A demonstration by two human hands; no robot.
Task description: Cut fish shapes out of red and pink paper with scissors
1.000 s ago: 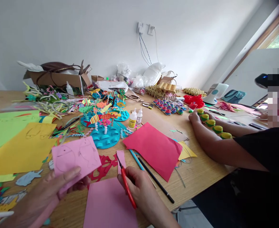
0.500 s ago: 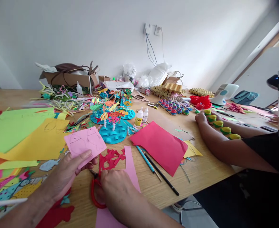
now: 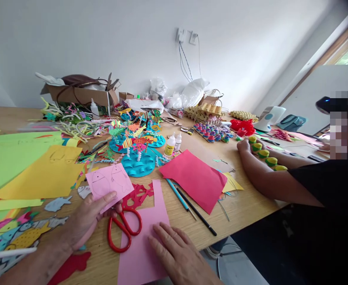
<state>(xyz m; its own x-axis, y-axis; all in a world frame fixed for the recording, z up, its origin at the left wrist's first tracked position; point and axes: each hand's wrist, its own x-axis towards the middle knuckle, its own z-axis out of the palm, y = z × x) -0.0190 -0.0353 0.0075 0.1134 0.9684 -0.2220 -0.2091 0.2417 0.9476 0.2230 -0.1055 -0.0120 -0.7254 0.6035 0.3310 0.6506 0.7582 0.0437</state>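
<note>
My left hand [image 3: 86, 219] pinches a small pink paper piece [image 3: 109, 183] with fish outlines drawn on it, held just above the table. Red-handled scissors [image 3: 123, 229] lie on the wood right beside that hand, touching nothing of mine. My right hand [image 3: 176, 253] rests flat with fingers spread on a larger pink sheet [image 3: 144, 241] near the table's front edge. A red paper cutout [image 3: 138, 194] lies between the two pink papers.
A red-pink sheet [image 3: 194, 178], pencils [image 3: 188, 206], glue bottles [image 3: 170, 145], blue fish displays [image 3: 137, 158] and yellow and green sheets [image 3: 22, 170] crowd the table. A seated person's forearms [image 3: 263, 174] rest at the right by green-yellow pieces [image 3: 264, 155]. A cardboard box [image 3: 79, 93] stands at the back.
My right hand has put the scissors down on the table and now lies flat on the large pink sheet. The left hand keeps holding the small pink piece.
</note>
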